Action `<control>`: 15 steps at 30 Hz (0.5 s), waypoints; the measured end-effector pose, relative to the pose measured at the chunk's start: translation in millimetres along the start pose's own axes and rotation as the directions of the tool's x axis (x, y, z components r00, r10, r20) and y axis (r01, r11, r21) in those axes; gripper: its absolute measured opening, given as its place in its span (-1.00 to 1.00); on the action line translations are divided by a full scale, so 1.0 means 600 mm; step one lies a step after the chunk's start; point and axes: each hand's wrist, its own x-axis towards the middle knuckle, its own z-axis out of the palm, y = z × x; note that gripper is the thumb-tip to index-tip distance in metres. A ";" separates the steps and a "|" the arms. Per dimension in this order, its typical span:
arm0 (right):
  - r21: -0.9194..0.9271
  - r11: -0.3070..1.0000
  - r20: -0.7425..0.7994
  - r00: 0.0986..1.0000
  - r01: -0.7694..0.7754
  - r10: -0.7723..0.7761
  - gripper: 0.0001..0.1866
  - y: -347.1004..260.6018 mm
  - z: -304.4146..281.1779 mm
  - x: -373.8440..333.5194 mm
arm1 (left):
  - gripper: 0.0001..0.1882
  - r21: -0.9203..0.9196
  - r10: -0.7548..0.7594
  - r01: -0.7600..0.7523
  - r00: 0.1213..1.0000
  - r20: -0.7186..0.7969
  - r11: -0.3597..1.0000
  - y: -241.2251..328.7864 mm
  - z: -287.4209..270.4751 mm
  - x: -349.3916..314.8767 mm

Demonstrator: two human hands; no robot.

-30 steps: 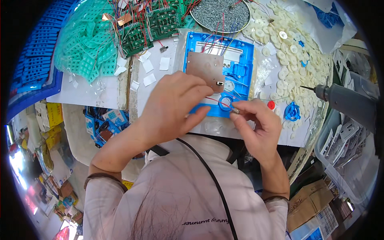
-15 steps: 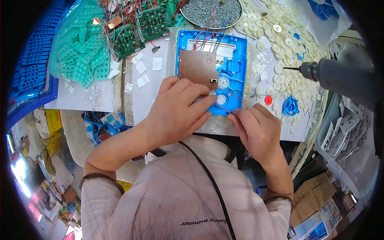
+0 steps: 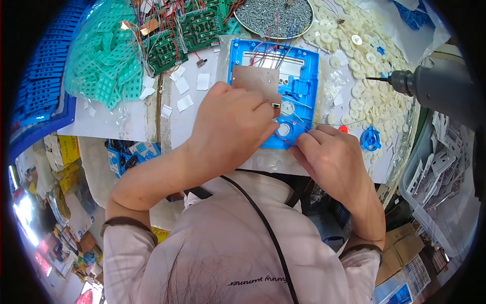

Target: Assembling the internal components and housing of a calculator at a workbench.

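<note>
A blue plastic housing [image 3: 310, 81] lies open side up on the table in front of me. Over its left part rests a brown circuit board [image 3: 254, 77], with a small slide switch [image 3: 276, 106] at its lower right corner. My left hand [image 3: 230, 124] is closed at the board's lower edge, fingers curled; their tips are partly hidden. At the housing's near right corner my right hand [image 3: 329, 157] pinches a thin red wire [image 3: 287, 139], its thumb and fingertips close together. A white ring-shaped part [image 3: 283, 129] sits in the housing between both hands.
A power screwdriver [image 3: 430, 83] juts in from the right, its bit over pale plastic discs [image 3: 354, 96]. Behind the housing stand a tray of screws [image 3: 273, 17] and wired green circuit boards [image 3: 202, 28]. Turquoise keypad sheets [image 3: 104, 66] pile at left; a blue ring part [image 3: 370, 138] lies right.
My left fingers, spread over the board's lower edge before, are now more curled in. My right hand has moved slightly right, still pinching. The whole view has shifted a little.
</note>
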 end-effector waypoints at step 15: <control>-0.030 0.999 -0.041 0.998 0.039 -0.040 -0.91 0.010 0.013 -0.006 | -0.88 0.362 0.196 -0.269 0.954 0.227 0.892 0.030 -0.001 0.042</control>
